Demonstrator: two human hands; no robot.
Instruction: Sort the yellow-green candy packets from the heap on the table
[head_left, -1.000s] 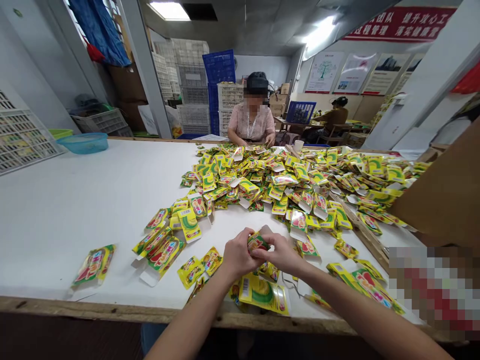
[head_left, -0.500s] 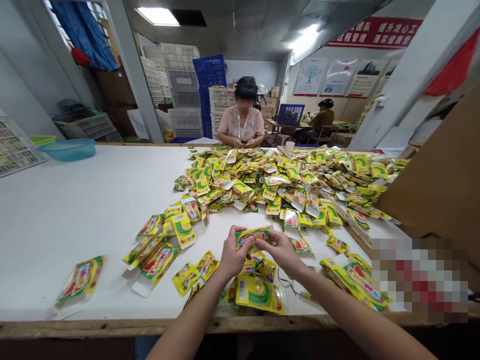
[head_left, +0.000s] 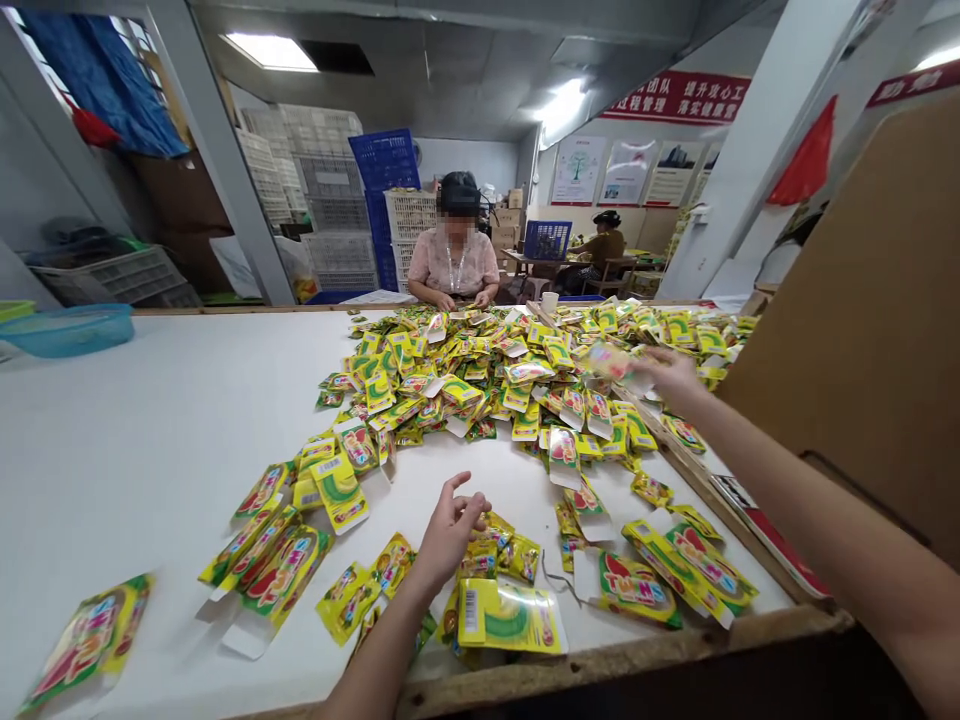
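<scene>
My left hand (head_left: 452, 525) is raised over the near table, empty, its fingers loosely bent and apart. Just right of it lie small yellow sachets (head_left: 519, 556) and a yellow box with a green arc (head_left: 506, 615). My right hand (head_left: 667, 375) reaches out over the right side of the big heap of yellow-green packets (head_left: 457, 385). A blurred yellow box (head_left: 609, 362) is at its fingertips. Flat "TWINS" boxes with open white flaps (head_left: 281, 577) lie to the left, and another such box (head_left: 637, 588) lies near the front edge.
A wooden strip (head_left: 697, 470) runs along the right side beside a large brown cardboard panel (head_left: 847, 350). Across the white table (head_left: 180, 420) sits a person in a pink top (head_left: 454, 265). A blue basin (head_left: 71, 330) stands far left, with stacked crates (head_left: 337, 210) behind.
My hands have separated. The right one has moved away to the upper right with the box, while the left has let go. The view has turned right, and another box now lies near the front edge.
</scene>
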